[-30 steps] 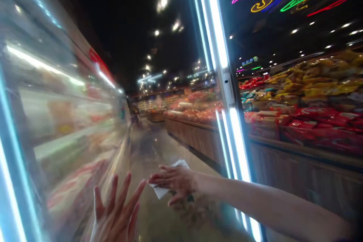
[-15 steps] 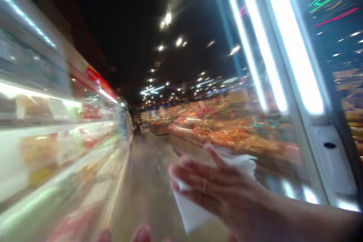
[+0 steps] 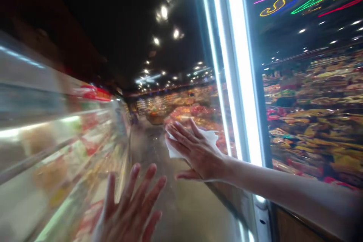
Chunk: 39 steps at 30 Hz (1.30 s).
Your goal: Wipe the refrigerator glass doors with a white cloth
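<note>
My right hand (image 3: 202, 157) reaches in from the right with fingers stretched flat over a white wiping cloth (image 3: 176, 150). The cloth shows past the fingertips and on the far side of the hand, held under the palm and fingers. It seems pressed to a clear glass pane, though the contact itself is hidden. At the bottom, my left hand (image 3: 133, 211) is raised with its fingers spread and nothing in it. Whether it touches the glass, I cannot tell. Just right of the cloth runs a door frame with bright light strips (image 3: 241, 64).
On the left are blurred lit shelves (image 3: 70, 151) with packaged goods. An aisle floor (image 3: 170, 211) runs away in the middle. Heaps of colourful packets (image 3: 312, 124) lie beyond the frame on the right. Neon signs (image 3: 283, 0) glow above.
My right hand with the cloth came close to me and rightward, then went back out, now higher than at first. My left hand dropped mostly out of view and is back. The view swung.
</note>
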Tool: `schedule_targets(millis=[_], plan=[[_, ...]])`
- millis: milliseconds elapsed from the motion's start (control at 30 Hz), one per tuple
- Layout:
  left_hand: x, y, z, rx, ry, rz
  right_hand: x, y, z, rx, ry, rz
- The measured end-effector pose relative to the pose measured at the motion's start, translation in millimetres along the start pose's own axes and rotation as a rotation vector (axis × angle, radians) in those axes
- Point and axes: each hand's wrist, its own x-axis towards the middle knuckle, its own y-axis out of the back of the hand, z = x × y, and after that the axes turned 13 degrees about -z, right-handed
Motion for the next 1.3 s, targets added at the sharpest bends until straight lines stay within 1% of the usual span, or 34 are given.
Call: schedule_targets(millis=[33, 100, 133, 167, 200, 233, 300, 333, 367, 400, 433, 500, 533, 567, 600, 633, 700, 733, 767, 800, 833, 900, 933, 967, 1000, 1100, 1133, 1167, 1200, 1300], plan=[[7, 3.1, -1, -0.039, 0.030, 0.000, 0, 1, 2, 0.054, 0.062, -0.014], [17, 5.1, -5, -0.081, 0.079, 0.009, -1, -1, 6, 0.121, 0.248, -0.069], [22, 6.3, -9, -0.084, 0.088, 0.010, 2, 1, 13, 0.132, 0.311, -0.090], [28, 8.9, -14, -0.076, 0.094, 0.009, 8, 5, 24, 0.130, 0.330, -0.096], [35, 13.0, -22, -0.061, 0.096, 0.006, 18, 13, 38, 0.117, 0.300, -0.084], [43, 18.6, -29, -0.043, 0.097, 0.009, 31, 22, 53, 0.100, 0.230, -0.031], [59, 31.5, -44, -0.004, 0.113, 0.016, 59, 41, 78, 0.054, 0.011, 0.054], [66, 37.2, -49, 0.011, 0.127, 0.016, 70, 47, 83, 0.046, -0.043, 0.088], [70, 41.7, -52, 0.020, 0.148, 0.016, 78, 49, 82, 0.045, -0.056, 0.097], [73, 44.7, -54, 0.026, 0.168, 0.012, 81, 48, 76, 0.057, -0.014, 0.084], [72, 46.3, -55, 0.030, 0.184, 0.006, 81, 44, 66, 0.077, 0.069, 0.052], [65, 46.9, -56, 0.038, 0.198, -0.003, 78, 34, 47, 0.119, 0.254, -0.038], [60, 46.9, -58, 0.040, 0.200, -0.006, 79, 32, 41, 0.129, 0.313, -0.071], [54, 47.3, -62, 0.042, 0.201, -0.004, 84, 33, 40, 0.125, 0.329, -0.085], [48, 48.3, -67, 0.042, 0.210, 0.000, 92, 37, 42, 0.107, 0.302, -0.073], [42, 49.8, -74, 0.039, 0.229, 0.006, 104, 42, 46, 0.080, 0.236, -0.041], [29, 53.7, -89, 0.039, 0.278, 0.020, 128, 53, 52, 0.031, 0.045, 0.054], [22, 55.3, -96, 0.044, 0.302, 0.028, 138, 55, 50, 0.025, -0.027, 0.098], [14, 56.4, -103, 0.048, 0.324, 0.033, 145, 53, 44, 0.033, -0.054, 0.115], [4, 56.7, -109, 0.053, 0.345, 0.036, 149, 49, 33, 0.056, -0.022, 0.110], [-6, 56.3, -115, 0.055, 0.361, 0.039, 151, 42, 20, 0.084, 0.058, 0.078], [-26, 54.0, -124, 0.055, 0.377, 0.035, 155, 28, -7, 0.137, 0.271, -0.030], [-36, 52.7, -128, 0.054, 0.374, 0.032, 160, 24, -17, 0.144, 0.342, -0.074], [-45, 51.8, -132, 0.054, 0.367, 0.029, 168, 23, -23, 0.137, 0.367, -0.089], [-53, 51.5, -137, 0.057, 0.360, 0.027, 179, 26, -26, 0.120, 0.341, -0.073], [-70, 53.7, -151, 0.071, 0.378, 0.026, 221, 42, -31, 0.070, 0.106, 0.064], [-75, 55.1, -156, 0.079, 0.390, 0.027, 232, 45, -36, 0.065, 0.068, 0.095], [-79, 56.6, -161, 0.086, 0.400, 0.030, 239, 44, -43, 0.063, 0.075, 0.102], [-83, 57.8, -166, 0.090, 0.407, 0.036, 243, 41, -53, 0.065, 0.133, 0.088], [-96, 59.5, -178, 0.089, 0.415, 0.058, 246, 27, -84, 0.072, 0.412, 0.010]])
